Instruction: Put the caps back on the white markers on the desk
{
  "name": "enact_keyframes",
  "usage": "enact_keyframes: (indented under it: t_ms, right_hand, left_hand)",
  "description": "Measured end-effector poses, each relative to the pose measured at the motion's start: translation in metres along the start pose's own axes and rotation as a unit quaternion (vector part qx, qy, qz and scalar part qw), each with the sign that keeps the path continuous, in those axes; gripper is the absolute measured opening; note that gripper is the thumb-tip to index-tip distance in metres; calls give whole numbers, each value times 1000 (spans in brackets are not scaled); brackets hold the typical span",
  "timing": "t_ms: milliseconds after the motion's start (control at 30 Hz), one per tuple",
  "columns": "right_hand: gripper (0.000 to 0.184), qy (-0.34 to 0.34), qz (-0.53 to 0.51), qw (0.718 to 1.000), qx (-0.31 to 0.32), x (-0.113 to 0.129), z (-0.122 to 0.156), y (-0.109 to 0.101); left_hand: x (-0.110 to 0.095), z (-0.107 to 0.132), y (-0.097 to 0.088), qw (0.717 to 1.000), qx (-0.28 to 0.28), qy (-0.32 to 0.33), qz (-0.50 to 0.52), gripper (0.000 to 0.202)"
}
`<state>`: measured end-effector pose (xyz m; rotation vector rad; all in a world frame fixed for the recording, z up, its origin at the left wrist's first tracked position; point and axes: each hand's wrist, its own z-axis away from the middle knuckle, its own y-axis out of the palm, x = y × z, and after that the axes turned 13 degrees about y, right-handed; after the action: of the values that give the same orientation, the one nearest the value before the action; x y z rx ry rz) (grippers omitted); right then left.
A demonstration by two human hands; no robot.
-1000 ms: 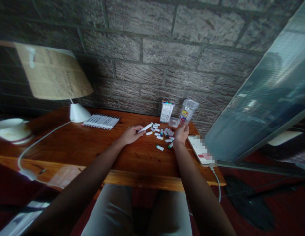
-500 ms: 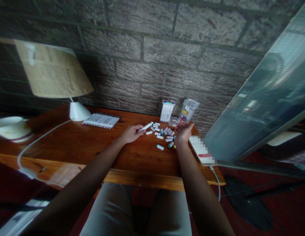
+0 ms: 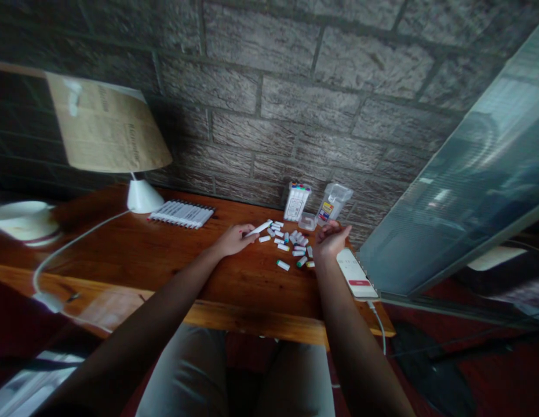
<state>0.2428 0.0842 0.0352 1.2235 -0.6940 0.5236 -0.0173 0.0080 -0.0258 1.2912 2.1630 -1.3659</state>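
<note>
My left hand (image 3: 233, 240) rests on the wooden desk (image 3: 165, 260) and grips a white marker (image 3: 259, 227) that points up and to the right. My right hand (image 3: 330, 240) is raised just off the desk, palm turned up, fingers curled round something small that I cannot make out. Between the two hands lie several loose white marker caps (image 3: 291, 246) with coloured ends. A row of white markers (image 3: 181, 214) lies side by side at the back left.
A marker box (image 3: 296, 201), a clear plastic case (image 3: 332, 204) and a small clear lid (image 3: 306, 221) stand against the brick wall. A phone (image 3: 356, 273) with a cable lies at the desk's right edge. A lamp (image 3: 108, 139) stands at the back left.
My right hand has lifted from the pile of caps, turned palm up and drawn back to the right. My left hand keeps the marker in the same place.
</note>
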Motion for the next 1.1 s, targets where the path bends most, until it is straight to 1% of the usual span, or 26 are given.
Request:
enact_keyframes:
  t_ms: [67, 133, 167, 233, 267, 300, 333, 367, 400, 433, 467, 533, 600, 667, 733, 767, 800, 833, 867, 967, 1033, 1100]
  right_hand:
    - [46, -18, 37, 999, 19, -2, -10, 5]
    - [40, -37, 104, 993, 47, -6, -21, 10]
    - [41, -51, 150, 985, 66, -8, -26, 10]
    - [46, -95, 252, 958, 98, -15, -31, 7]
    - [48, -131, 297, 941, 98, -18, -30, 4]
    - [49, -183, 349, 914, 98, -20, -28, 0]
    - [49, -245, 400, 879, 87, -22, -24, -5]
    - [47, -301, 437, 844, 79, -23, -20, -9]
    - [46, -343, 463, 813, 84, -24, -16, -13]
    - [44, -363, 482, 792, 91, -25, -12, -16]
    - [41, -366, 500, 779, 96, -25, -9, -17]
    - [34, -346, 537, 763, 98, -27, -5, -18]
    - [33, -325, 555, 760, 96, -28, -6, -18]
    - [37, -316, 553, 766, 91, -29, -8, -18]
    - [39, -316, 549, 769, 86, -30, -9, -19]
    - [39, -319, 557, 762, 88, -30, -8, -20]
    - [38, -325, 572, 747, 94, -31, -6, -19]
    - [37, -333, 594, 725, 105, -32, -4, -17]
    - [36, -345, 621, 694, 121, -34, -2, -13]
    - [37, -366, 702, 580, 190, -41, 2, 9]
    - [41, -349, 752, 516, 216, -47, 1, 27]
    - [44, -299, 800, 469, 223, -53, -5, 42]
  left_hand:
    - [1, 0, 1, 1000, 1, -1, -4, 32]
    - [1, 0, 1, 1000, 0, -3, -5, 33]
    - [0, 0, 2, 1000, 0, -4, -4, 34]
    - [-1, 0, 2, 1000, 1, -4, -5, 34]
    - [-2, 0, 1, 1000, -4, -6, -13, 34]
    - [-2, 0, 1, 999, -15, -10, -27, 34]
    - [-3, 0, -1, 998, -34, -18, -46, 34]
    - [-3, -1, -3, 995, -65, -32, -71, 35]
    - [-3, -1, -4, 990, -97, -43, -88, 35]
    - [-2, -1, -6, 987, -122, -54, -91, 35]
    - [-1, -1, -8, 984, -141, -60, -90, 35]
    - [0, 0, -10, 982, -151, -65, -96, 34]
    - [0, 1, -10, 984, -130, -67, -104, 34]
    - [0, 1, -8, 987, -100, -62, -114, 34]
    - [-2, 1, -5, 988, -84, -49, -119, 34]
    - [-2, 1, -4, 989, -83, -43, -119, 34]
    - [-3, 1, -4, 989, -85, -37, -115, 34]
    - [-3, 0, -4, 989, -87, -33, -111, 34]
    - [-3, 0, -4, 990, -88, -29, -108, 33]
    - [-3, -1, -4, 991, -81, -24, -105, 32]
    - [-3, -1, -4, 991, -75, -28, -107, 33]
    - [-2, 0, -4, 991, -75, -28, -103, 35]
